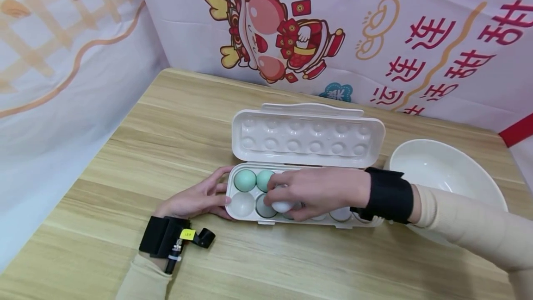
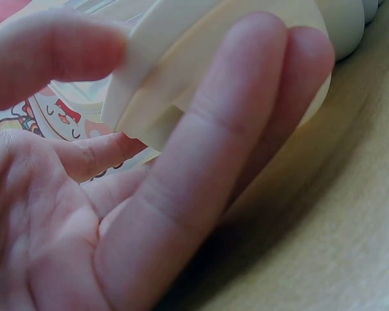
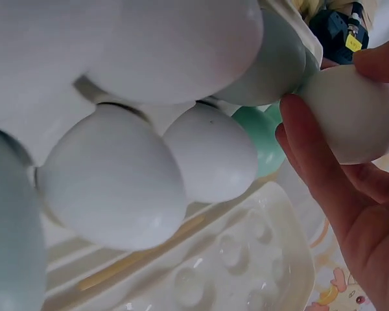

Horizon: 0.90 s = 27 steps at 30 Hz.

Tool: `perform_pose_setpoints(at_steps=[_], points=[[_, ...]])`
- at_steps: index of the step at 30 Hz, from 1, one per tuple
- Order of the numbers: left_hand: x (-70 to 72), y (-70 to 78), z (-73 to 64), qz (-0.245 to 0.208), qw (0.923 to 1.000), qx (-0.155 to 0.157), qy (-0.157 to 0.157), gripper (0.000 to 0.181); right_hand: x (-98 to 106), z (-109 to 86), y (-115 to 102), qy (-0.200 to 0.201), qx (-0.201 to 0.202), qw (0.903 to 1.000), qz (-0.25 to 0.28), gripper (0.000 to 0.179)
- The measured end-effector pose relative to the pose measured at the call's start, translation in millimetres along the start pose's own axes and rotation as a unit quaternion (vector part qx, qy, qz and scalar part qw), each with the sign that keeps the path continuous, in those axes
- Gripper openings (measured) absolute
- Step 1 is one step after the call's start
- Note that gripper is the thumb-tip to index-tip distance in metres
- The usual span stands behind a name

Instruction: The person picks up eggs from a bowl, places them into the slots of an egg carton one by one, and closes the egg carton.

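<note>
A white plastic egg box (image 1: 262, 219) lies on the table with its lid (image 1: 308, 135) tipped back. My left hand (image 1: 197, 198) grips the box's left end; in the left wrist view the thumb touches the rim (image 2: 139, 71), while other fingers lie along the wall. Over the front row, my right hand (image 1: 308, 193) pinches a white egg (image 3: 353, 113) between thumb and fingers. Two green eggs (image 1: 244, 180) sit at the left of the back row. The front-left cup (image 1: 241, 205) is bare, with a greyish egg (image 1: 265, 206) beside it. White and pale eggs (image 3: 113, 178) fill other cups, partly hidden by my right hand.
A large white bowl (image 1: 441, 161) stands to the right of the box, partly behind my right forearm. The wooden table (image 1: 166, 128) meets a printed cloth backdrop (image 1: 333, 22) at its far and left edges. Each wrist wears a black strap (image 1: 387, 193).
</note>
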<state>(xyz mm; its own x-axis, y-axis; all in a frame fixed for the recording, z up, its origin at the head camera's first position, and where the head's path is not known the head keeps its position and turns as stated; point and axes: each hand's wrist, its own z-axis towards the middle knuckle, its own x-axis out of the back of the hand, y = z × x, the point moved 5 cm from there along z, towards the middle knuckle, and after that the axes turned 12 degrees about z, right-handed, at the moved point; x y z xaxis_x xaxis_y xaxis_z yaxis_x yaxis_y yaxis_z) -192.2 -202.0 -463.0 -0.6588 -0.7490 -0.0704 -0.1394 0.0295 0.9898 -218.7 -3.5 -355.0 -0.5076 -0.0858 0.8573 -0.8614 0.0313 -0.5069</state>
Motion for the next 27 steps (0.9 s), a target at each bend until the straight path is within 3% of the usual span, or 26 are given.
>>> perform_pose_setpoints(at_steps=[6,18,27], points=[[-0.2,-0.3,0.2,0.003,1.0000,0.005,0.000,0.066,-1,14.1,-6,-0.019,0.012,0.9995,-0.023,0.035],[0.3,-0.3,-1.0,0.007,0.9999,0.009,0.001,0.065,-1,40.4,-16,-0.017,0.018,0.9953,-0.093,0.037],[1.5,0.1,-1.1,0.024,0.9995,0.018,0.000,0.064,-7,56.2,-17,-0.035,0.025,0.9941,-0.099,0.043]])
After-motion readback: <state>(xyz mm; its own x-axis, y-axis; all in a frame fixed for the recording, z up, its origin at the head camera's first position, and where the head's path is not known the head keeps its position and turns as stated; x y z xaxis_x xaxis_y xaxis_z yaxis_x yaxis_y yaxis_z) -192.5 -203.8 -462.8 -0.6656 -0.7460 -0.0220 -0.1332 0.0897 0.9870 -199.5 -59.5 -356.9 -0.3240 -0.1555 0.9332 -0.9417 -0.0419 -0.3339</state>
